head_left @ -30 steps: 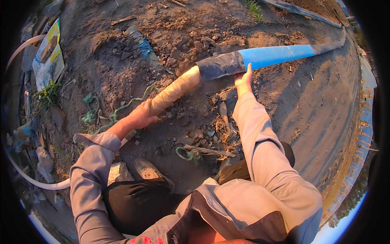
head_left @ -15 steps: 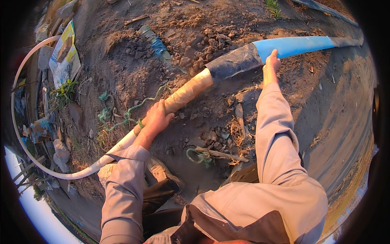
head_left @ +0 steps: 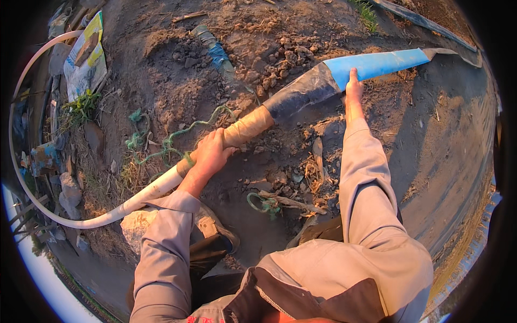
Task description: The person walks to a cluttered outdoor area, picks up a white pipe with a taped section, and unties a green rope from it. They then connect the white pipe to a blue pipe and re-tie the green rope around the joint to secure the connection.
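A long pale pipe (head_left: pixel 156 185) runs from the left up toward the middle, its upper part wrapped in tan tape (head_left: pixel 253 128). Onto its end fits a black sleeve (head_left: pixel 305 91), joined to a flat-looking blue hose (head_left: pixel 382 64) that stretches to the right. My left hand (head_left: pixel 211 155) is closed round the tan wrapping, its thumb pointing along the pipe. At the seam of black and blue, my right hand (head_left: pixel 353 91) grips the hose's near edge, thumb on top and fingers hidden beneath. Green cord (head_left: pixel 171 145) trails beside the pipe near my left hand.
A blue-wrapped pipe piece (head_left: pixel 217 55) lies half buried in the loose soil ahead. Stones, a printed sack (head_left: pixel 86 67) and debris lie at the left. A pale stone (head_left: pixel 137 228) sits under the pipe. Dry roots (head_left: pixel 291 203) lie near my feet.
The pipe, sleeve and hose have shifted left and slightly toward me, with both hands still on them. The hose's far end has drawn in and its grey tail has buckled.
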Tool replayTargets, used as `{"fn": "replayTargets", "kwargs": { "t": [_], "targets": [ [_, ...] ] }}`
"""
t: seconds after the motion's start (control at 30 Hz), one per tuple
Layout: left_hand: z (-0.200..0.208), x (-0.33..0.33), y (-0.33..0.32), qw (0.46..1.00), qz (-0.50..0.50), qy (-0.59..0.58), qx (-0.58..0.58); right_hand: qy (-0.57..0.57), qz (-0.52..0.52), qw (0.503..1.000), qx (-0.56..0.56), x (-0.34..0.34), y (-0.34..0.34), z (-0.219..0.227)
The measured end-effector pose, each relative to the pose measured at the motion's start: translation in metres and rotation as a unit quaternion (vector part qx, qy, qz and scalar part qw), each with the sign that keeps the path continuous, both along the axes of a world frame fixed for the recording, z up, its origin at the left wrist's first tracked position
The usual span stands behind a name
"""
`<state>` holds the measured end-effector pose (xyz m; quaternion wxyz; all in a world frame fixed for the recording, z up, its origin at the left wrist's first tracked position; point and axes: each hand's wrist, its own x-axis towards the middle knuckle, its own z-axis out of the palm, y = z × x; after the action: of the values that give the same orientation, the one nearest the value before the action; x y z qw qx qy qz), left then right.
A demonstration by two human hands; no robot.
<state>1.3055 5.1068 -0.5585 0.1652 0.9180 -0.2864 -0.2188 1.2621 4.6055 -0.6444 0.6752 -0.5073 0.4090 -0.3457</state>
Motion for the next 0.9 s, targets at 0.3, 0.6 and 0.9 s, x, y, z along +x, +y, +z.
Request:
{"fn": "replayTargets", "kwargs": {
  "t": [0.3, 0.6, 0.9],
  "targets": [
    [-0.004, 0.003, 0.004, 0.999, 0.012, 0.042, -0.022, -0.073, 0.030, 0.976, 0.202, -0.015, 0.087, -0.030],
    [0.019, 0.023, -0.010, 0.983, 0.079, 0.166, -0.005, 0.119, 0.040, 0.990, 0.060, -0.021, 0.104, 0.006],
    [0.000, 0.023, -0.140, 0.995, -0.033, -0.087, 0.048, 0.093, 0.126, 0.983, 0.101, -0.010, 0.097, 0.006]
  ]
}}
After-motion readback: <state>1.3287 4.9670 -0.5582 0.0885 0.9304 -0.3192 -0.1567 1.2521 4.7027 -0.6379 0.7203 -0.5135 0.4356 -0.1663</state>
